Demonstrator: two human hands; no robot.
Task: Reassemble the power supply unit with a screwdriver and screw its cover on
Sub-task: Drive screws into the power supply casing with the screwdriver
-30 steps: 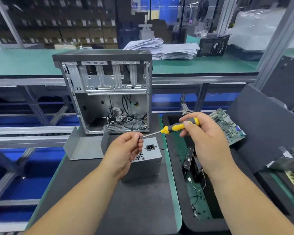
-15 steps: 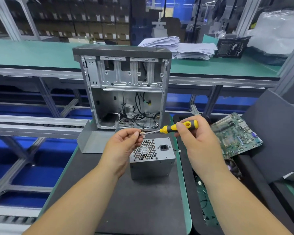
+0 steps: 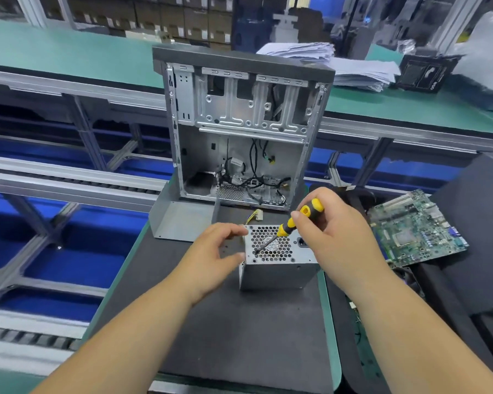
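Gripping the screwdriver (image 3: 300, 220) in your right hand (image 3: 335, 240), keep its tip square below your grip while your loosely open left hand (image 3: 211, 255) steadies the power supply unit (image 3: 279, 268).

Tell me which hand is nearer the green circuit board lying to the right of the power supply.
Right. The right hand, gripping the screwdriver, sits just left of the circuit board; the left hand is farther, beyond the power supply, at its left edge.

No readable text anywhere.
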